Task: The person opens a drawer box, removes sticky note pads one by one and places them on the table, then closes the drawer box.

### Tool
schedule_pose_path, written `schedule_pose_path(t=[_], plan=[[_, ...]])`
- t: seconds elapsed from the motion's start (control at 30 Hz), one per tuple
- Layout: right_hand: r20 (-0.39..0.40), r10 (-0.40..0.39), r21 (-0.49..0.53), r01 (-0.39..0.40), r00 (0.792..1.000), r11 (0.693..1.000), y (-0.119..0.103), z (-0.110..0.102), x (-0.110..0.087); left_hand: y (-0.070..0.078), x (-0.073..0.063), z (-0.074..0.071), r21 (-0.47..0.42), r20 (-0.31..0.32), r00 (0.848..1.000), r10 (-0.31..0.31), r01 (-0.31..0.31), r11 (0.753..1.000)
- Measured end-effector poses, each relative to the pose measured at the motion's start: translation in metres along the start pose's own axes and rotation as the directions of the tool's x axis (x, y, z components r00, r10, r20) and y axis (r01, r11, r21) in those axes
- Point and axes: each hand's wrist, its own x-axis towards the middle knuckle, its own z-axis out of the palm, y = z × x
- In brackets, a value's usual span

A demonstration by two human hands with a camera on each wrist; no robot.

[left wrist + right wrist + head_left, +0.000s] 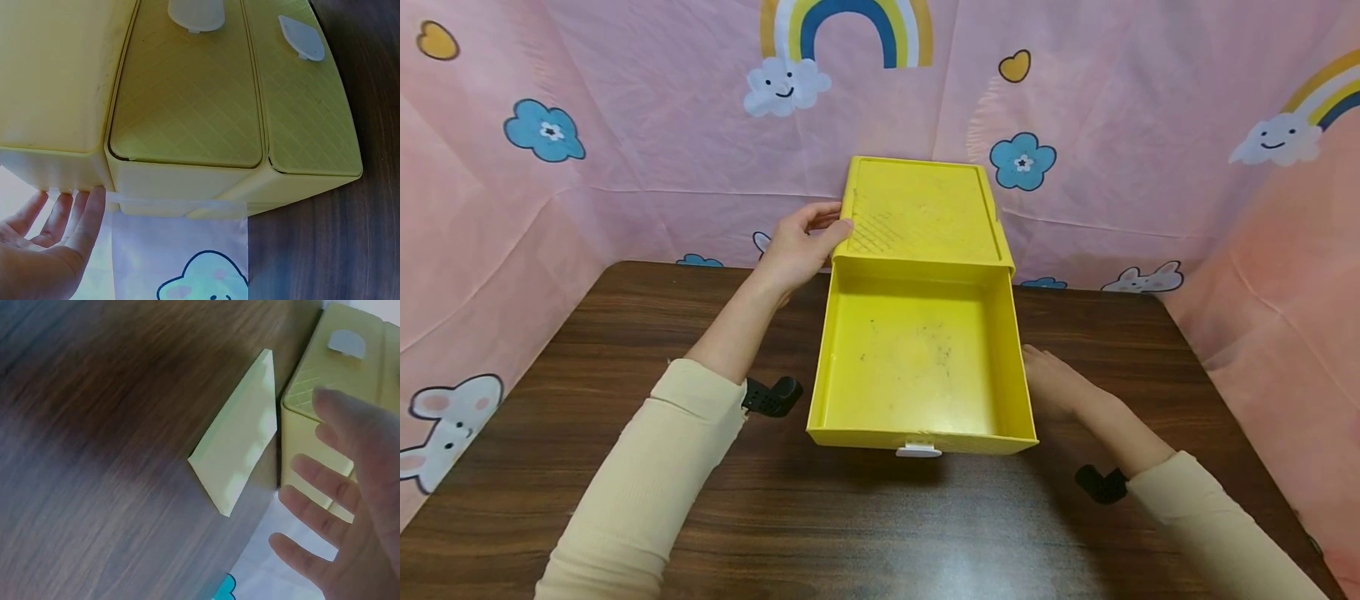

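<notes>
Nearest the camera, the cream left sleeve [632, 483] runs up from the lower edge to a dark wrist strap [772, 397], and the forearm beyond reaches forward to the left hand [797, 248]. Its fingers lie nearly straight along the near side of a yellow cabinet [925, 208], with the thumb at the top edge; they look braced against the casing rather than wrapped around it.

In front of those fingers, a yellow drawer [910, 367] juts out from the cabinet's upper level. It looks like thin, smooth plastic: probably light, fairly stiff, a little slippery, apt to flex at the walls if squeezed hard. The white handle [918, 450] at its front seems the surest hold, or both side rims together; a drawer this far out could tip, so a steadying palm on the casing suits it.

The right hand [1048, 383] is low beside the drawer's other wall, its forearm angled inward. The right wrist view shows its fingers spread wide and holding nothing; whether they touch the cabinet I cannot tell. Beyond the fingertips, a pale yellow pad [240, 444] is on the worktop [737, 517], just beside the cabinet. Perhaps paper or cloth, it is likely light and bendable, best pinched by an edge.
</notes>
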Motion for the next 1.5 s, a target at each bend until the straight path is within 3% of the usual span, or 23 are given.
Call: schedule_pose_path(t=[0.13, 0.23, 0.53, 0.77, 1.0, 1.2, 1.4, 1.5], plan=[[-0.107, -0.086, -0.065, 0.080, 0.991, 0.995, 0.000, -0.001, -0.001, 0.001, 0.000, 0.000, -0.007, -0.005, 1.000, 0.008, -0.008, 1.000], [-0.173, -0.106, -0.074, 0.095, 0.979, 0.993, -0.001, -0.005, -0.001, 0.001, 0.000, 0.000, -0.014, -0.011, 1.000, 0.011, -0.011, 1.000], [-0.326, -0.007, -0.010, 0.004, 0.945, 1.000, -0.008, -0.016, -0.006, 0.001, 0.000, 0.000, -0.009, 0.000, 1.000, -0.001, 0.001, 1.000], [-0.410, -0.016, 0.001, 0.018, 0.912, 1.000, -0.015, -0.022, -0.013, 0.002, 0.000, -0.001, 0.003, 0.008, 1.000, -0.009, 0.009, 1.000], [-0.512, -0.047, -0.048, 0.025, 0.858, 0.999, -0.027, -0.037, -0.018, 0.004, 0.000, -0.002, 0.013, 0.021, 1.000, -0.023, 0.023, 1.000], [-0.559, -0.048, -0.075, 0.006, 0.828, 0.997, -0.040, -0.053, -0.027, 0.006, 0.000, -0.003, 0.032, 0.035, 0.999, -0.040, 0.039, 0.999], [-0.607, -0.115, -0.117, 0.055, 0.786, 0.992, -0.049, -0.064, -0.032, 0.007, 0.001, -0.004, 0.023, 0.050, 0.997, -0.062, 0.061, 0.998], [-0.617, -0.126, -0.121, 0.064, 0.777, 0.991, -0.054, -0.068, -0.035, 0.008, 0.001, -0.004, 0.019, 0.057, 0.996, -0.075, 0.074, 0.997]])
